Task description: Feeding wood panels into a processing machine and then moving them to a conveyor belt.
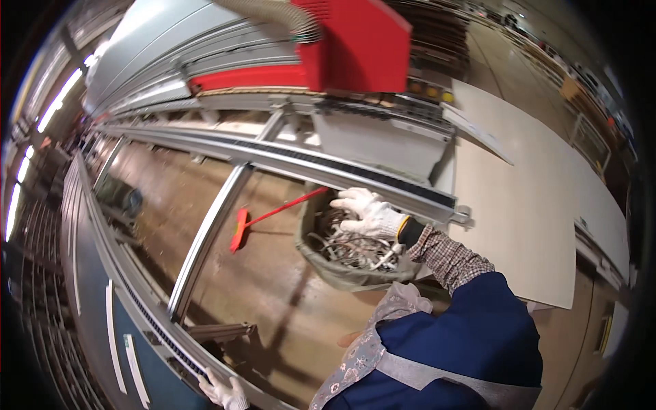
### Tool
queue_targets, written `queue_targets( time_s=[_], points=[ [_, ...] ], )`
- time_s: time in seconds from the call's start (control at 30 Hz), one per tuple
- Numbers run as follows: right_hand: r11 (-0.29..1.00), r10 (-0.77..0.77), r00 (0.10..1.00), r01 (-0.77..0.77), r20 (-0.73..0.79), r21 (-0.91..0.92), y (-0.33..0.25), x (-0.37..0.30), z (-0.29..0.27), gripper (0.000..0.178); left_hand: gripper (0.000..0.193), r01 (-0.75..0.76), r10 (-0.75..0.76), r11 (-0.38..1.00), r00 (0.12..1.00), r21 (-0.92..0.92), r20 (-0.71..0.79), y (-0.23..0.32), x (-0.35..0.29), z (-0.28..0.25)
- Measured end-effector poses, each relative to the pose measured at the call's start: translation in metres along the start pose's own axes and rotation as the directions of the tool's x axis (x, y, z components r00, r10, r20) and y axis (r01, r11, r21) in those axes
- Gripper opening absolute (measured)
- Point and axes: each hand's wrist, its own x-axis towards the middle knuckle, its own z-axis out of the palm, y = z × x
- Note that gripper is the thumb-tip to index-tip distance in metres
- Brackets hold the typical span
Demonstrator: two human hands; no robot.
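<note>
My right hand (372,213), in a white knit glove with a dark cuff, is stretched out beside a long metal rail (328,166) with a black roller strip. Its fingers are apart and nothing shows in them; whether they touch the rail I cannot tell. Below that hand is a greenish fabric bin (316,258) full of tangled pale offcut strips (355,249). My left hand (222,391), gloved the same way, lies at the lower edge on a nearer roller rail (171,342), fingers extended. Part of it is cut off by the frame.
A silver crossbar (208,236) joins the two rails. On the floor between them lies a red broom (239,230), its handle reaching the bin. Beyond the far rail stands a red and grey machine (359,48) with a hose. Pale boards (519,225) are at the right.
</note>
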Motion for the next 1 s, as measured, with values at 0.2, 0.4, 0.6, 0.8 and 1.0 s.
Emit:
queue_targets(
  time_s=[0.2,0.4,0.6,0.8,1.0],
  points=[
    [0.948,0.285,0.856,-0.319,-0.431,-0.005,0.186,-0.125,-0.116,0.063,0.076,0.003,0.008,0.993,0.996,-0.119,0.088,0.146,-0.090,0.050],
    [0.757,0.542,0.610,-0.653,-0.578,0.021,0.349,-0.208,-0.208,0.085,0.071,-0.089,0.130,0.985,0.945,-0.145,0.301,0.265,-0.186,0.089],
    [0.620,0.669,0.585,-0.780,-0.458,-0.091,0.453,-0.197,-0.302,0.096,0.068,-0.217,0.235,0.972,0.921,-0.092,0.312,0.337,-0.193,0.065],
    [0.765,0.567,0.774,-0.622,-0.281,-0.168,0.522,-0.174,-0.322,0.077,0.062,-0.119,0.150,0.987,0.913,-0.105,0.380,0.368,-0.198,0.028],
    [0.627,0.745,0.611,-0.778,-0.266,-0.030,0.440,-0.288,-0.316,0.070,0.056,-0.048,0.076,0.997,0.850,-0.068,0.521,0.362,-0.235,0.026]
  ],
)
